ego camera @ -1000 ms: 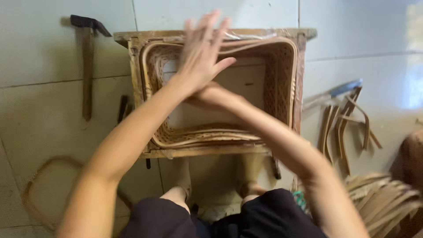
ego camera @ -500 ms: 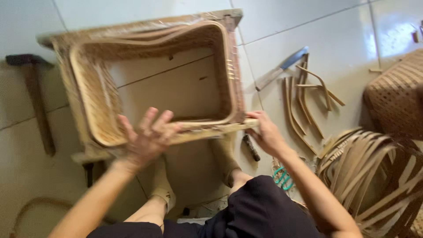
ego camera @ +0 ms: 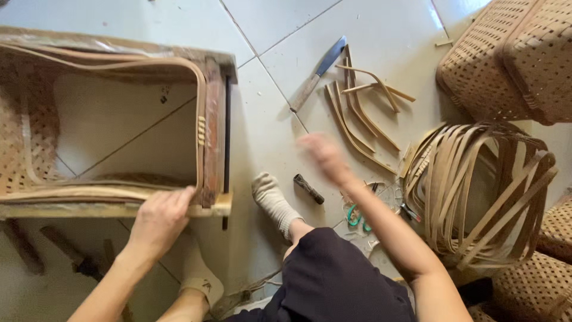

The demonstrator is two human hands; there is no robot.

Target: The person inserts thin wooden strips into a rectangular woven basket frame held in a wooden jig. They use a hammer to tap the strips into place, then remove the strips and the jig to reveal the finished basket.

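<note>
Left hand: grip closed on near rail of wooden frame, standing on tiled floor. Right hand: blurred, apparently open, above bent cane strips; knife beside.

Left: wooden frame on floor, woven basket inside it, left hand on near rail. Centre: right hand above tiles, knife beyond, bent strips beside knife. Right: bundle of strip hoops; finished baskets behind.
</note>
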